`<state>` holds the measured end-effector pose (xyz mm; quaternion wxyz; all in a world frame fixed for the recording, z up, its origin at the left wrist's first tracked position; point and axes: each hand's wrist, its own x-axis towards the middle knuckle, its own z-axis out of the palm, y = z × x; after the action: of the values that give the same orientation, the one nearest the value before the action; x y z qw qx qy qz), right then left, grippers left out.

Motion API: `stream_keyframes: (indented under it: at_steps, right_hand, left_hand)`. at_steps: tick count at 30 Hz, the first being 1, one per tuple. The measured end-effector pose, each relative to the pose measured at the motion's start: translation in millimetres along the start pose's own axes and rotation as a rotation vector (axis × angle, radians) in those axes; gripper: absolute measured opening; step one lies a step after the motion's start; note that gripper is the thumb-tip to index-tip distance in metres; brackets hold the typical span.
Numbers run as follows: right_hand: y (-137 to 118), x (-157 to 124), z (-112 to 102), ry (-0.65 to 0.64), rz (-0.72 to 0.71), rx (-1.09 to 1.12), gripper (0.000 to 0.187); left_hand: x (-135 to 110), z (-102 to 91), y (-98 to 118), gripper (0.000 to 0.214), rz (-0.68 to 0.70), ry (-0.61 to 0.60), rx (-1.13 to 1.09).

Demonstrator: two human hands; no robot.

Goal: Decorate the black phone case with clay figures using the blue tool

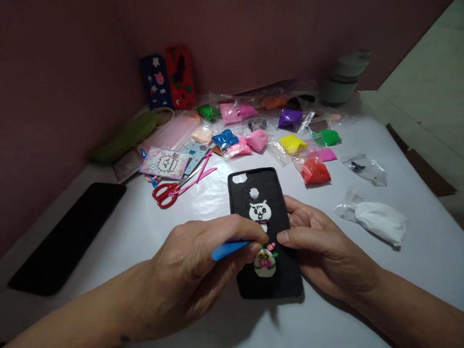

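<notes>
The left hand (205, 256) pinched a slim blue plastic tool (230, 249) over a rectangular black phone case (284, 266) in the frame's lower centre; the right hand (328, 253) gripped its right edge, thumb on top.

From close above the near side of the tabletop (141, 227), the head camera looks forward and down toward its far edge.

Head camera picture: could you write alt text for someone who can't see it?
A left hand pinches a slim blue tool over a rectangular black phone case with two cartoon figures, while the right hand holds the case's edge. Beyond, red-handled metal scissors and clear plastic bags of colourful lumps lie on a white table.
</notes>
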<state>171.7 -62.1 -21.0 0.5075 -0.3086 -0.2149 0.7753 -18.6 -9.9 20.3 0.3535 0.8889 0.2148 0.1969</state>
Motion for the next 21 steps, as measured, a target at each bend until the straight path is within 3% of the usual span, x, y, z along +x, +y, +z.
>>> stream_keyframes:
  at_steps: [8,14,18,21]
  right_hand:
    - [0.1,-0.1,-0.8,0.003,0.007,0.004,0.044]
    - [-0.3,0.2,0.4,0.023,-0.002,0.010,0.043]
    - [-1.0,0.7,1.1,0.044,-0.006,0.000,0.034]
    - [-1.4,1.0,1.4,0.069,-0.009,-0.007,0.037]
  left_hand:
    - [-0.7,1.6,-1.4,0.023,0.006,-0.027,-0.063]
    - [3.3,-6.2,9.1,0.005,-0.063,0.004,-0.118]
    - [0.6,-13.2,10.4,0.014,-0.112,0.088,-0.286]
    - [-3.4,-15.7,9.0,0.024,-0.194,0.184,-0.275]
